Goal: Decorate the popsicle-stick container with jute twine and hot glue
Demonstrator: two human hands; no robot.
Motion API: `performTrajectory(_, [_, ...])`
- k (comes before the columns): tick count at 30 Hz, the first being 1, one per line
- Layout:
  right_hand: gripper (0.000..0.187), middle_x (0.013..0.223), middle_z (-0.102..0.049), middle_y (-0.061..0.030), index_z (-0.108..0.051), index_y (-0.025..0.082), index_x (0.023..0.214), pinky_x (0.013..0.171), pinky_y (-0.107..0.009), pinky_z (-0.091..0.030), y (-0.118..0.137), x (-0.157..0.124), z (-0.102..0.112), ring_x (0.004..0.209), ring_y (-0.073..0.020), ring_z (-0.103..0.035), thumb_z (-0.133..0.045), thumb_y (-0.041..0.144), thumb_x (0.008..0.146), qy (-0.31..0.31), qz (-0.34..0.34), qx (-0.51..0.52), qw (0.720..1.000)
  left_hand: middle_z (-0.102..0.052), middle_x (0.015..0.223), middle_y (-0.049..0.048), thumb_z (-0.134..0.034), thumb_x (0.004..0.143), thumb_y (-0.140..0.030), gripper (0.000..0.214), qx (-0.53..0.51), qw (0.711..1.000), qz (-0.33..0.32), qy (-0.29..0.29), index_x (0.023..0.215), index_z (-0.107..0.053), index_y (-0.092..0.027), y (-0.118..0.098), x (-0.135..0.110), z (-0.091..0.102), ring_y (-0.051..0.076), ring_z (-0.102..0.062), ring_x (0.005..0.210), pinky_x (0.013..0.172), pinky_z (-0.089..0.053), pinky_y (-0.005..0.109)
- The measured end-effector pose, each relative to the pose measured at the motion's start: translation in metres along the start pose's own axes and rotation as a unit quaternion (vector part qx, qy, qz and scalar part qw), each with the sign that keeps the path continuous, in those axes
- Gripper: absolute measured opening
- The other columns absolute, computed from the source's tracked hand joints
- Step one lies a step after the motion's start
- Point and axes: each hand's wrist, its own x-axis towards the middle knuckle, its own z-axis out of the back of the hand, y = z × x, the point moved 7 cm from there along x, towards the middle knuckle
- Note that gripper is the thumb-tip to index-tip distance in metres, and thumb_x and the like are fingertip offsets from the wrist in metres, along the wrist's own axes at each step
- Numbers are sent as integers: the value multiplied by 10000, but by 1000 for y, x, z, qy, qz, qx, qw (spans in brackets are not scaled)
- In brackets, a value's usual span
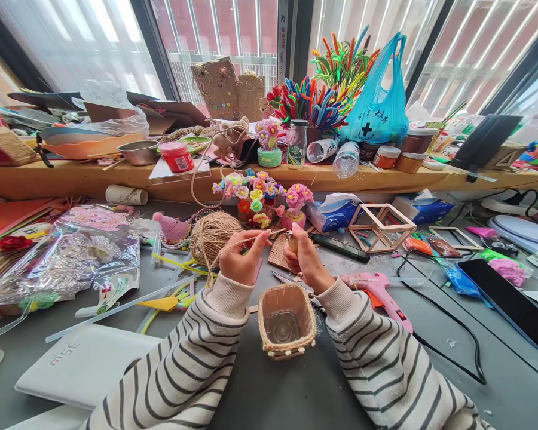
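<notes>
My left hand [242, 255] pinches a strand of jute twine [275, 232], whose end points right. From the hand the twine runs back beside a ball of jute twine [214, 237]. My right hand [308, 258] is closed around a lighter [291, 240], its metal top close to the twine's end; I cannot make out a flame. Below and between my wrists stands a small square basket [287, 319] with a braided rope rim and little white beads along the front. Partly hidden by the right hand and the basket, scissors [281, 277] lie behind it.
A pink glue gun [383, 292] with a black cord [468, 334] lies at right, near a phone [511, 301]. A white box [80, 364] sits front left. Behind stand a wooden stick frame [381, 227] and crocheted flowers [255, 194], below a crowded ledge [233, 179].
</notes>
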Motion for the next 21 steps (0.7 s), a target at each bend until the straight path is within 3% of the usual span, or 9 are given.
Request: performTrajectory(21, [549, 341, -172, 83, -245, 215, 388, 346, -228, -75, 0, 0, 0, 318, -36, -111, -344, 599, 768, 4, 2, 9, 1000, -673, 629, 15, -636, 724, -349, 169, 4, 1000, 6, -7, 684, -683, -191, -2, 0, 1, 156, -616, 625, 613, -480, 275])
